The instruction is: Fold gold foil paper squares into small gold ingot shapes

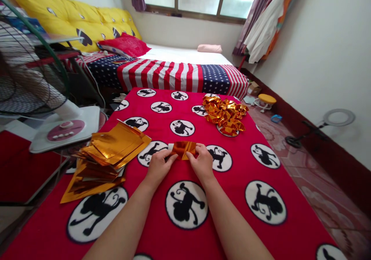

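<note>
A sheet of shiny gold foil paper [182, 149], partly folded, is held just above the red cloth, between both hands. My left hand [160, 165] pinches its left end, where a pale strip of the paper's back shows. On the other end, my right hand [201, 160] grips with the thumb on the front and the fingers behind. To the left lies a stack of flat gold foil sheets [116, 146], loosely fanned. Beyond my right hand sits a heap of folded gold foil pieces [224, 113].
The red cloth [232, 221] with black monkey figures in white circles covers the table. A fan [65, 126] stands at the left edge. Behind is a bed [174, 74] with a striped, starred cover. A yellow stool [266, 98] and a ring light [338, 117] are at right.
</note>
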Demonstrator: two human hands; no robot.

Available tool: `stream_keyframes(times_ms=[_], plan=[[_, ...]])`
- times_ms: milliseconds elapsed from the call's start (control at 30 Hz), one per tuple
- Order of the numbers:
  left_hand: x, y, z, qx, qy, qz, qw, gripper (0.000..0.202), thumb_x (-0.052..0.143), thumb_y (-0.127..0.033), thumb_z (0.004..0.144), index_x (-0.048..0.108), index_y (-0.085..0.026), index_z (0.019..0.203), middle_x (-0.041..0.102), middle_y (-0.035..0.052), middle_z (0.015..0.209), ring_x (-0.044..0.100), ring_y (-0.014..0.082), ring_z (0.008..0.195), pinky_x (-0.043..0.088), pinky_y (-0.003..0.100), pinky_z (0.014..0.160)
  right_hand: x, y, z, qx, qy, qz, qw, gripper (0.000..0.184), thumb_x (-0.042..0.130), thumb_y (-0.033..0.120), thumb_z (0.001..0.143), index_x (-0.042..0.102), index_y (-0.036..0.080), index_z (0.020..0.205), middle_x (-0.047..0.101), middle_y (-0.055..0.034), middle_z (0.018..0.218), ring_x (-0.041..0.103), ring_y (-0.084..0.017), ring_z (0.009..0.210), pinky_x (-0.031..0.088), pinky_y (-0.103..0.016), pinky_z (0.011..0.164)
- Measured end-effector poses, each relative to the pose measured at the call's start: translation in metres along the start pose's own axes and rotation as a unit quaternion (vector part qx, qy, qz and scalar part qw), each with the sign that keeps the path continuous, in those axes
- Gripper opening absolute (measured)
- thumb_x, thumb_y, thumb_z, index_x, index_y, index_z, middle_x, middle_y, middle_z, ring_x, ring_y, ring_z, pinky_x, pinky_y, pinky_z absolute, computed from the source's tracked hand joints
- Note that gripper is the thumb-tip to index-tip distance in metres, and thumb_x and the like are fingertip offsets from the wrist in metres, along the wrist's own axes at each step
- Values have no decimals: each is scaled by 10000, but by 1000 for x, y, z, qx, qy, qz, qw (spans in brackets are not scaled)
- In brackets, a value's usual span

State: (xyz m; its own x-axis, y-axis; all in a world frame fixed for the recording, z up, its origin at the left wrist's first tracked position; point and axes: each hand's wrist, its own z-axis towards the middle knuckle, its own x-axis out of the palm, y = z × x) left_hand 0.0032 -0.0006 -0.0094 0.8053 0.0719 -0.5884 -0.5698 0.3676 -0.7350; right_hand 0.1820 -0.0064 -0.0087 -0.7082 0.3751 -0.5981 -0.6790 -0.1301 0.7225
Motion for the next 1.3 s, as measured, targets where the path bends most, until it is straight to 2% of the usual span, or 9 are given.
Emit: stream_keyframes(times_ms=[100,167,300,400,567,733,933,1067,1300], plan=[[1,-2,0,1,-4,13,1000,164,614,-297,845,703,-181,770,692,30,726,616,168,680,458,270,656,1,2,2,48,10,21,999,152,674,343,783,651,212,709,648,-24,756,565,-171,640,440,-299,644],[1,-2,0,10,1,2,1000,172,610,-301,850,701,-179,768,679,37,748,618,171,716,481,281,694,3,3,2,73,26,107,991,167,668,353,790,657,209,707,631,2,665,549,-156,598,439,-282,619],[0,2,2,15,-64,-54,996,164,654,-323,817,734,-180,825,643,95,1108,614,219,1023,490,358,928,7,5,-3,87,33,343,935,142,677,325,791,700,194,842,698,-9,787,611,-160,699,485,-274,668],[-1,7,2,-39,-94,-158,982,239,696,-391,771,747,-164,825,564,120,1291,592,252,1115,507,365,939,11,6,-7,97,25,429,898,161,723,312,758,708,189,862,707,-12,816,626,-161,728,504,-282,696],[-2,10,-2,-180,-33,-324,928,343,721,-464,728,749,-139,834,711,69,827,654,190,730,554,276,636,14,10,-9,111,46,472,873,157,746,299,735,684,193,834,691,7,764,636,-155,690,524,-276,666],[3,10,-4,-182,-81,-335,921,322,776,-421,681,757,-131,821,730,60,780,661,182,708,552,272,666,12,15,-6,138,27,474,869,395,763,315,718,573,227,1054,711,-24,936,674,-172,779,522,-254,643],[3,6,-3,-193,-110,-363,905,353,796,-408,659,749,-127,868,733,42,787,672,174,683,573,295,691,11,13,-7,111,67,390,912,260,686,410,788,606,175,709,573,37,575,484,-94,505,367,-219,496],[2,4,-2,-212,-85,-375,898,325,790,-407,666,719,-129,819,731,46,762,688,182,664,580,283,640,13,10,-8,114,39,402,908,219,705,373,759,614,179,712,603,28,622,513,-107,546,391,-227,530],[3,6,-4,-186,-78,-336,920,274,772,-373,693,712,-132,807,732,55,767,689,179,669,562,268,649,13,10,-7,114,38,415,902,154,715,312,729,623,188,728,631,16,671,535,-123,576,423,-245,566]])
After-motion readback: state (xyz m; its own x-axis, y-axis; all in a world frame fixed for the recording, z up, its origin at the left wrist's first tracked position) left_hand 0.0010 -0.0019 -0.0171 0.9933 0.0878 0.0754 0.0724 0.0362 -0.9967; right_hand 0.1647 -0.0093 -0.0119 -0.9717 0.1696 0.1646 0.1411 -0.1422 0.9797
